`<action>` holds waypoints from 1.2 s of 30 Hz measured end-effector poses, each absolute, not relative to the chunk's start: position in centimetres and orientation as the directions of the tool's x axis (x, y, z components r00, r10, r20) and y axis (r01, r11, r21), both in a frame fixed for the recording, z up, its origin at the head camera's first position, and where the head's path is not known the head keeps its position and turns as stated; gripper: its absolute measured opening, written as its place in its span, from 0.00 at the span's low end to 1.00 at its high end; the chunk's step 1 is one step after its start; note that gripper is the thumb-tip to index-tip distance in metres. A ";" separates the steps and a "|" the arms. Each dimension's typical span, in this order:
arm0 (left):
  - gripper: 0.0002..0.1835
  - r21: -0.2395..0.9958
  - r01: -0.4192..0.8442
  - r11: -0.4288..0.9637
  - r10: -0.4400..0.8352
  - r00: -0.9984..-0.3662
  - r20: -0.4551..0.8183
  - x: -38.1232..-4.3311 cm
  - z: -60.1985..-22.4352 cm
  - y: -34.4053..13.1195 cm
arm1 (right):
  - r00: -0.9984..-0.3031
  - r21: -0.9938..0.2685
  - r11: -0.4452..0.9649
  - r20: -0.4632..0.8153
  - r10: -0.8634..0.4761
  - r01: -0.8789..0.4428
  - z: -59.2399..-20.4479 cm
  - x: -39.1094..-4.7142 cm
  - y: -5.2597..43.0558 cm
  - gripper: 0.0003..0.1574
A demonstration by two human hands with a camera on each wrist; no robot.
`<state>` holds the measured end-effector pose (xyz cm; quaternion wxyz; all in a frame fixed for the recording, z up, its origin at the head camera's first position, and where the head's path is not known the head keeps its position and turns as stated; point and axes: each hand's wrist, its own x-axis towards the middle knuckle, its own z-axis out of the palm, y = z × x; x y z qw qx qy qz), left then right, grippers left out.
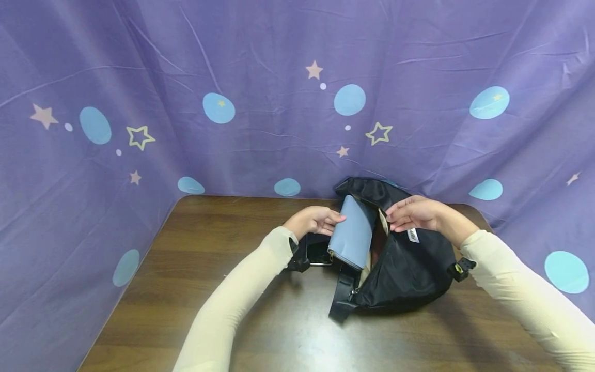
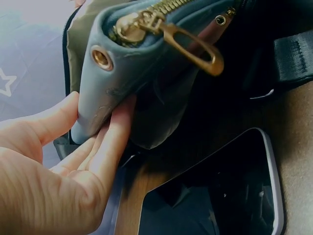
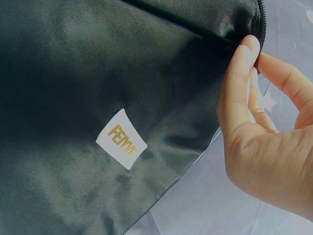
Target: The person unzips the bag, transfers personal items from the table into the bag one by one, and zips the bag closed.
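A black bag (image 1: 409, 268) lies open on the brown table (image 1: 223, 289), its white label (image 3: 121, 138) showing. A grey-blue zip pouch (image 1: 353, 235) stands half inside the bag's opening. My left hand (image 1: 316, 219) holds the pouch's left edge, thumb on one face and fingers (image 2: 115, 142) on the other, near its gold zipper pull (image 2: 190, 44). My right hand (image 1: 413, 213) pinches the bag's opening edge (image 3: 257, 39) between thumb and forefinger. A dark phone (image 2: 220, 196) lies on the table beside the bag, under my left hand.
A purple cloth with stars and blue dots (image 1: 279, 103) hangs behind and around the table. A black strap (image 1: 341, 299) with buckles (image 1: 460, 268) trails from the bag toward me. Bare tabletop stretches to the left and front.
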<state>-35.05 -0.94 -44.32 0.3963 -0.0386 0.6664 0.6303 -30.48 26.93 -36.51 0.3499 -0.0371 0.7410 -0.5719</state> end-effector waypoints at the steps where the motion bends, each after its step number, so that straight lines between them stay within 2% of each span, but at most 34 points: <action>1: 0.26 0.812 -0.550 0.198 0.447 -0.686 -0.574 -35.0 -44.4 -0.8 | -0.750 -0.875 0.341 -0.475 -0.460 0.344 -36.5 -30.5 26.9 0.13; 12: 0.27 0.811 -0.565 0.150 0.461 -0.686 -0.563 -34.3 -44.7 0.0 | -0.747 -0.881 0.334 -0.464 -0.476 0.335 -36.4 -30.5 27.1 0.13; 22: 0.26 0.815 -0.549 0.185 0.501 -0.661 -0.559 -33.9 -45.2 0.3 | -0.750 -0.885 0.325 -0.457 -0.478 0.332 -36.3 -30.7 27.0 0.13; 28: 0.15 0.806 -0.561 0.189 0.491 -0.657 -0.572 -33.8 -45.5 0.5 | -0.752 -0.882 0.318 -0.465 -0.468 0.348 -36.2 -30.7 27.2 0.14; 30: 0.13 0.804 -0.562 0.196 0.489 -0.654 -0.577 -34.1 -46.2 0.9 | -0.755 -0.879 0.317 -0.471 -0.456 0.356 -36.3 -30.7 27.2 0.14; 32: 0.16 0.813 -0.546 0.201 0.511 -0.650 -0.562 -34.2 -46.7 1.0 | -0.757 -0.878 0.315 -0.472 -0.453 0.359 -36.4 -30.7 27.2 0.15; 36: 0.23 0.816 -0.549 0.178 0.629 -0.575 -0.524 -38.8 -52.7 1.1 | -0.749 -0.885 0.311 -0.461 -0.476 0.347 -36.5 -30.8 27.3 0.15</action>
